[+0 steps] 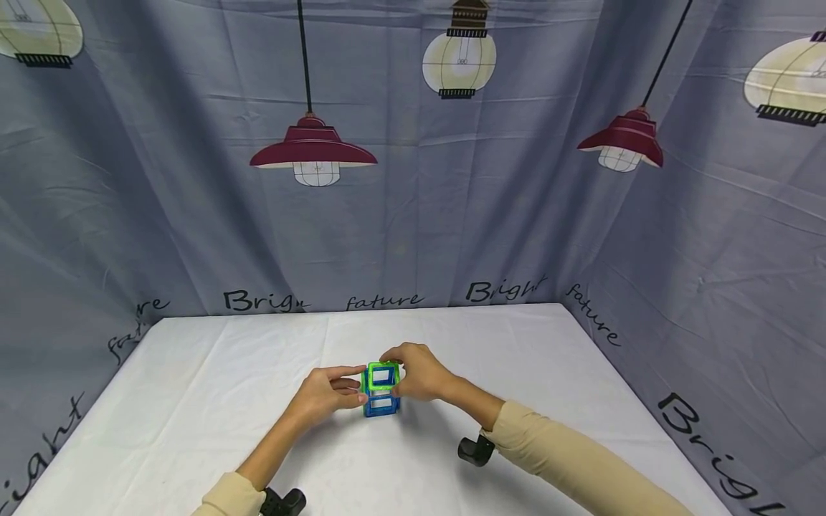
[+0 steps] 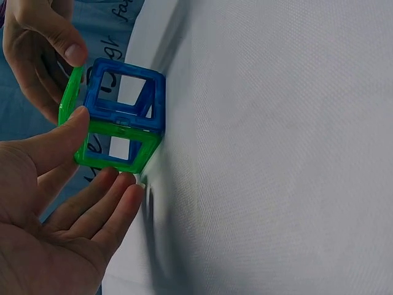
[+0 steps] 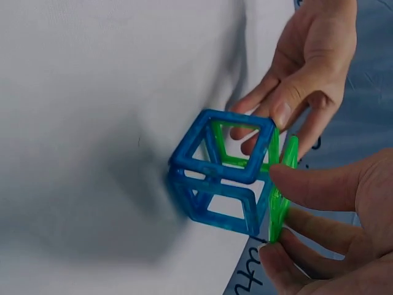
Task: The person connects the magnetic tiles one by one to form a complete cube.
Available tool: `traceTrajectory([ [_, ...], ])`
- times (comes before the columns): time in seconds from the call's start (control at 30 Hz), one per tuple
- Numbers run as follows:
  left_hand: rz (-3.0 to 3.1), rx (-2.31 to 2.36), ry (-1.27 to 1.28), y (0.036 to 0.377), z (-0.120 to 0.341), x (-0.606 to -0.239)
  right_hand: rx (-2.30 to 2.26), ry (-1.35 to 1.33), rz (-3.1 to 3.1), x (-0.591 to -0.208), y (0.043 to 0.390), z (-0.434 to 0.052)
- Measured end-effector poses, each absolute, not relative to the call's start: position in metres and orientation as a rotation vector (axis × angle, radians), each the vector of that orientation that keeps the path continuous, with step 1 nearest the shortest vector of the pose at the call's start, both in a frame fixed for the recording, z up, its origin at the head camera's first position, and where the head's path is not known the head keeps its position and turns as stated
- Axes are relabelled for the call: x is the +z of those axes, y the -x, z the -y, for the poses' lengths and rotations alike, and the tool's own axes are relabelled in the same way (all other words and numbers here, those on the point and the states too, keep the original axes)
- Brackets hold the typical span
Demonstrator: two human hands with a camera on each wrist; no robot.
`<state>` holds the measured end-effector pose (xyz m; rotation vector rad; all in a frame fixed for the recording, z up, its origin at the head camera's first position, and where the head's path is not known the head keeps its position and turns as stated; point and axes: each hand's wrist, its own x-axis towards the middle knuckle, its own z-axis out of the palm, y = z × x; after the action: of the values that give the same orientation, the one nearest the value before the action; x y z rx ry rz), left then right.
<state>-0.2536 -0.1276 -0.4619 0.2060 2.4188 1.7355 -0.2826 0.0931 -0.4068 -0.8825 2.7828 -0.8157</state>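
A small cube of magnetic tiles (image 3: 215,172), made of blue and green square frames with open middles, stands on the white tabletop. My left hand (image 1: 325,393) holds its left side, thumb at an upper corner and index finger reaching toward the back. In the left wrist view, the other fingers lie loosely extended beside the green side tile (image 2: 126,130). With thumb and fingers, my right hand (image 1: 421,369) pinches a green square tile (image 3: 278,212) at the cube's top. That tile sits slightly tilted in the left wrist view, one edge apart from the blue tile (image 2: 123,118).
White cloth covers the table (image 1: 516,344). A grey-blue curtain (image 1: 400,215) printed with lamps and lettering hangs behind and at the sides. Black wrist camera mounts (image 1: 476,451) sit below the forearms. Shadows fall on the cloth around the cube.
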Motion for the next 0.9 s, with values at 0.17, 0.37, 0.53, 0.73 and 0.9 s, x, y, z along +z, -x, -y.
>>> traceTrajectory([
  [0.17,-2.423,1.731,-0.209,0.2522,0.1279,-0.4623,-0.784,0.889,-2.787,-0.4092,0.2795,-0.0893],
  [0.37,-2.425,1.715,-0.199,0.2529,0.1278,-0.4631,-0.773,0.878,-2.791,-0.412,0.2776,-0.0882],
  [0.53,-2.404,1.737,-0.212,0.2523,0.1277,-0.4623,-0.761,0.886,-2.797,-0.413,0.2776,-0.0874],
  [0.73,-2.348,1.786,-0.2,0.2525,0.127,-0.463,-0.755,0.895,-2.806,-0.4128,0.2783,-0.086],
  [0.9,-2.324,1.8,-0.147,0.2539,0.1245,-0.464,-0.787,0.877,-2.799,-0.4136,0.2785,-0.0862],
])
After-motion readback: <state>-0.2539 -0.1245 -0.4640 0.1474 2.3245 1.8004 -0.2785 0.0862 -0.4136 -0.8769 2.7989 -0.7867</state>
